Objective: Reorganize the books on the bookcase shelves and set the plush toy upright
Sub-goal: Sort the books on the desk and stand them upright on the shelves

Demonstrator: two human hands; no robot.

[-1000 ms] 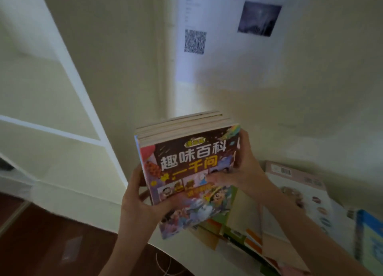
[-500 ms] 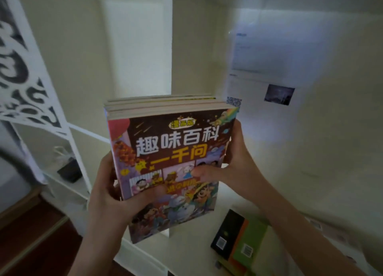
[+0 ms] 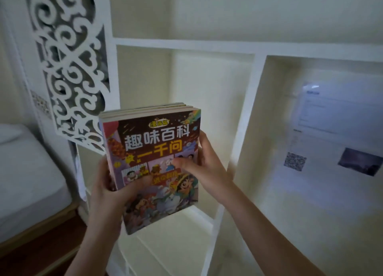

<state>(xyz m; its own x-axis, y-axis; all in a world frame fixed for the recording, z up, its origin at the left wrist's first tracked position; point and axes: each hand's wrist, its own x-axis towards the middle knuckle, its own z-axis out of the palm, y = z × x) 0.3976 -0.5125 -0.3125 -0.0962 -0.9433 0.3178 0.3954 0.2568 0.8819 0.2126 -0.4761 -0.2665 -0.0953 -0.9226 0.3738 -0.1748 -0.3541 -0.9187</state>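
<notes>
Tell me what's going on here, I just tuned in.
A person holds a stack of books upright in both hands, facing a white bookcase. The left hand grips the stack's lower left edge and the right hand its right edge, with both thumbs across the front cover. The stack is in front of an open compartment and is not yet shelved.

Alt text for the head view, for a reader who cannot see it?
The left hand and right hand hold a stack of books upright, cartoon cover toward the camera, before a white bookcase. A sheet with a QR code shows in its right compartment.
</notes>
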